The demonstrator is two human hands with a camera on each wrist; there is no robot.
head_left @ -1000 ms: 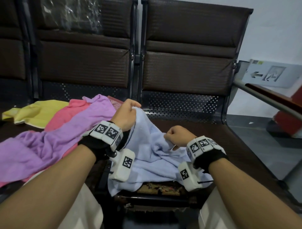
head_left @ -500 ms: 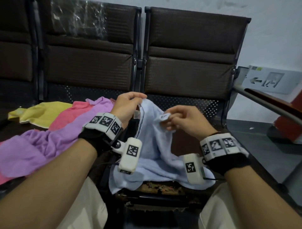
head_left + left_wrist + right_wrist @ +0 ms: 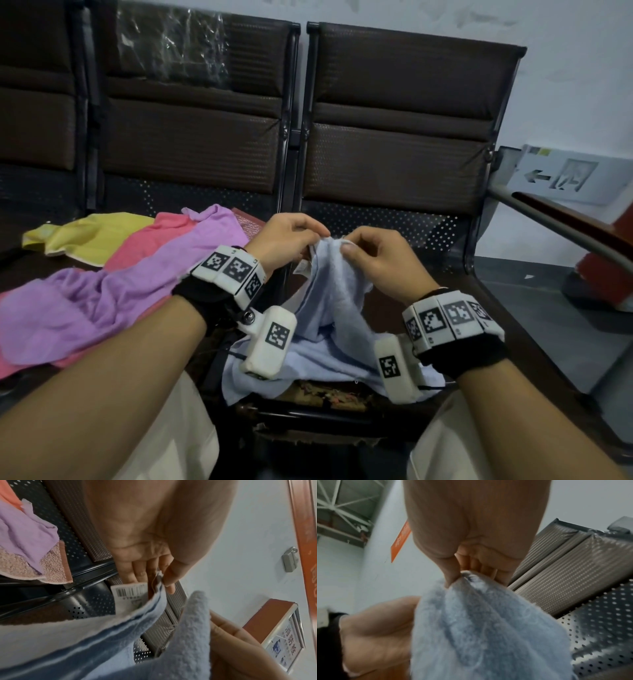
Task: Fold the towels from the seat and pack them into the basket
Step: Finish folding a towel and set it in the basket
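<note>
Since a second ago both hands have risen off the seat and come together: then the right hand was low on the crumpled cloth, now it is up beside the left at the towel's top edge.

Left hand (image 3: 286, 240) pinches the light blue towel (image 3: 329, 308) at its upper edge, thumb against fingertips; the left wrist view shows the thumb (image 3: 171, 580) clamped on the hem, with a white barcode label (image 3: 130, 590) hanging just below the fingers. Right hand (image 3: 375, 260) pinches the same edge just beside the left, thumb on the near face; in the right wrist view the thumb and fingers grip a bunched fold of blue towel (image 3: 471, 628). The two hands nearly touch at the top.

Towel hangs down from both pinches in a soft tent; its lower part lies spread over the front of the right-hand seat (image 3: 507, 335), between the forearms.

On the neighbouring seat to the left: purple towel (image 3: 102, 301) draped over a pink towel (image 3: 154, 240), with a yellow towel (image 3: 92, 233) behind them, unfolded, overlapping. A brown speckled cloth edge (image 3: 54, 566) shows under the purple in the left wrist view.

Dark padded seat backs (image 3: 394, 137) stand behind. No basket is in view.
</note>
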